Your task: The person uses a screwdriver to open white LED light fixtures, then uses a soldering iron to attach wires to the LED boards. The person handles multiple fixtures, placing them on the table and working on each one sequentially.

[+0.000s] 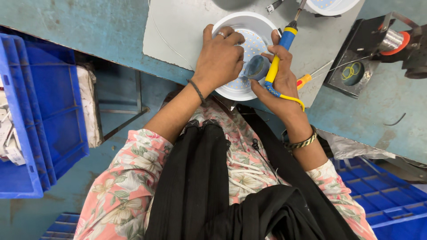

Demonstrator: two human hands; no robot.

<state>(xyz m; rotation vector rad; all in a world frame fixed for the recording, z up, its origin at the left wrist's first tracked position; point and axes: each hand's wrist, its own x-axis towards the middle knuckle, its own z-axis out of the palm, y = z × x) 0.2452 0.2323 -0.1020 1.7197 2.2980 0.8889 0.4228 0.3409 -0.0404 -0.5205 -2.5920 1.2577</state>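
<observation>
My left hand [219, 58] rests on a round white lamp housing [242, 22] whose inner disc is dotted with small LEDs, gripping its near side. My right hand [279, 82] holds a blue and yellow soldering iron [279, 53], its tip pointing away toward the far edge of the lamp. A small grey-blue round part [255, 67] sits between my two hands on the lamp. The lamp lies on a grey mat [187, 26] on the blue-green workbench.
A black solder stand with a wire spool [392, 41] and yellow rings [352, 71] stands at right. A yellow-handled screwdriver [307, 80] lies by my right hand. Another white lamp [329, 5] sits at the far edge. Blue crates [40, 115] [382, 195] stand at left and lower right.
</observation>
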